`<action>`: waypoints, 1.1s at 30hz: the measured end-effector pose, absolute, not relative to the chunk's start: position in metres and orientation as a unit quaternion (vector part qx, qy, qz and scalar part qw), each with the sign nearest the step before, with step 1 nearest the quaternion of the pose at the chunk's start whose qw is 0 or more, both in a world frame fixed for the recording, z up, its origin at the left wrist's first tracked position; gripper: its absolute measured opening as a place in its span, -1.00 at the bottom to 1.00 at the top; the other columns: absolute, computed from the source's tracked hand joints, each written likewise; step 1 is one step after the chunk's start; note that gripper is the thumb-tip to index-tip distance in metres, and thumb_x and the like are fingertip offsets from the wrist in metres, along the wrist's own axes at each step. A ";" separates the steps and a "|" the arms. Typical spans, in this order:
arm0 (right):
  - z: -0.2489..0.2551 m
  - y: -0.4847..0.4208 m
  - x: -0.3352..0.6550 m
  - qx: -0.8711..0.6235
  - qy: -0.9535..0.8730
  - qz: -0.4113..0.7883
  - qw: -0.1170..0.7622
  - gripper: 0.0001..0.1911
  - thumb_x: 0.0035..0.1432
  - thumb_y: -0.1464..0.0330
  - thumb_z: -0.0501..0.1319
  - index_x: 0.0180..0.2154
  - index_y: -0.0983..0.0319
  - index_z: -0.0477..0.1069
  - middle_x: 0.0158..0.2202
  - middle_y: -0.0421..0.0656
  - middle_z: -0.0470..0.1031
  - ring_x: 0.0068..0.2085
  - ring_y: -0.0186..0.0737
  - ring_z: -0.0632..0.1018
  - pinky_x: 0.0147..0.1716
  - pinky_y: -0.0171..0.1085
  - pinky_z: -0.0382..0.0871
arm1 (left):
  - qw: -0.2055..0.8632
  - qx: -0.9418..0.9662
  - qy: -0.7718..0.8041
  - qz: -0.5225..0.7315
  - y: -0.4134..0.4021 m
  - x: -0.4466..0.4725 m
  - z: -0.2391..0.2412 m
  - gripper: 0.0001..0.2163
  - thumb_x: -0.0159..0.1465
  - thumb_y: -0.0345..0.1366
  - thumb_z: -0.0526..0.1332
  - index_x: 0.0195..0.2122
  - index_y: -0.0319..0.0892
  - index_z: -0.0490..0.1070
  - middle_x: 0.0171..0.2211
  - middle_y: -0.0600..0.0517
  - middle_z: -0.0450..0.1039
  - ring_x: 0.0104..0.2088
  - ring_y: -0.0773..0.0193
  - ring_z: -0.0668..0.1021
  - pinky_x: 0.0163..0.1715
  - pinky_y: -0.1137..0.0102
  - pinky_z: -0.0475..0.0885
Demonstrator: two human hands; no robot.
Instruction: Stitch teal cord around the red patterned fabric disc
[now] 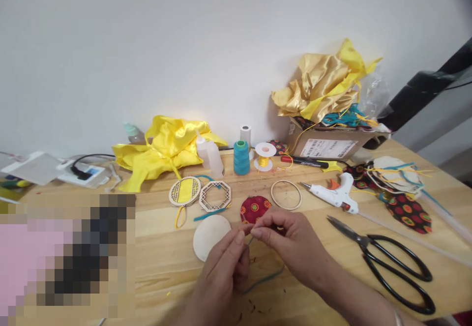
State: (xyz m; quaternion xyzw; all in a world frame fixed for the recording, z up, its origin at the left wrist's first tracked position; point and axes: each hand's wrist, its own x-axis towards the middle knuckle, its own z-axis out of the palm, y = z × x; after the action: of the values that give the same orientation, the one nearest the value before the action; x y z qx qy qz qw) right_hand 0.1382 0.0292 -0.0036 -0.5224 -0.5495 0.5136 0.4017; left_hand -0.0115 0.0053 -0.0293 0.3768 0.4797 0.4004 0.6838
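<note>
My left hand and my right hand meet fingertip to fingertip above the table, both pinching. Between them runs a thin teal cord, whose slack loops down below my fingers. Just behind my fingertips lies a red patterned fabric piece, partly hidden by my right hand. A white round disc is beside my left hand, which covers some of its edge. Farther back are a wooden ring, an octagonal lattice frame with teal cord, and a round lattice frame backed in yellow.
Black-handled scissors and a white glue gun lie at right. Behind stand a teal thread cone, a yellow cord spool, plastic bottles, yellow satin and a cardboard box of fabric. The left front is pixelated.
</note>
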 end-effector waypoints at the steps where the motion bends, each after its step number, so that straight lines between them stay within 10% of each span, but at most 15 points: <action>1: -0.003 0.029 0.140 -0.516 -0.574 0.491 0.404 -0.88 0.01 0.41 0.28 -0.55 0.24 0.44 -0.52 -0.26 0.43 -0.42 -0.35 0.42 -0.38 -0.35 0.27 | 0.680 0.389 0.483 0.392 0.005 -0.011 -0.028 -0.63 0.23 -0.02 0.12 -0.15 -0.19 0.49 -0.68 0.18 0.12 -0.65 0.40 0.14 -0.69 0.48 0.00; 9: 0.000 0.032 0.149 -0.484 -0.699 0.383 0.362 -0.82 0.10 0.54 0.20 -0.52 0.24 0.39 -0.45 -0.26 0.40 -0.38 -0.38 0.40 -0.39 -0.39 0.24 | 0.629 0.445 0.516 0.374 0.002 -0.010 -0.027 -0.71 0.19 -0.05 0.19 -0.44 -0.19 0.45 -0.78 0.23 0.03 -0.71 0.44 0.08 -0.70 0.48 -0.05; 17: -0.004 0.075 0.160 -0.458 -0.865 0.079 0.191 -0.85 0.13 0.51 0.17 -0.47 0.27 0.42 -0.40 -0.13 0.40 -0.29 -0.19 0.33 -0.32 -0.23 0.18 | 0.640 0.272 0.499 0.517 0.009 -0.010 -0.027 -0.81 0.17 -0.15 0.24 -0.41 -0.18 0.39 -0.80 0.28 0.04 -0.75 0.48 0.05 -0.74 0.53 -0.02; 33: -0.009 0.096 0.143 -0.215 -0.972 -0.092 0.033 -0.82 0.16 0.50 0.16 -0.48 0.27 0.43 -0.39 -0.10 0.40 -0.18 -0.07 0.27 -0.35 -0.14 0.09 | 0.664 0.209 0.493 0.522 0.011 -0.008 -0.022 -0.80 0.11 -0.17 0.31 -0.43 -0.20 0.40 -0.79 0.28 0.05 -0.74 0.51 0.05 -0.77 0.57 -0.02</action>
State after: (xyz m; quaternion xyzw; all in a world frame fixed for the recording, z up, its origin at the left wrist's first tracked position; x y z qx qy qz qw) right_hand 0.1434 0.0960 -0.0090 -0.2147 -0.9718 -0.0918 0.0327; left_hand -0.0084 0.0112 -0.0216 0.2089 0.4932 0.5217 0.6641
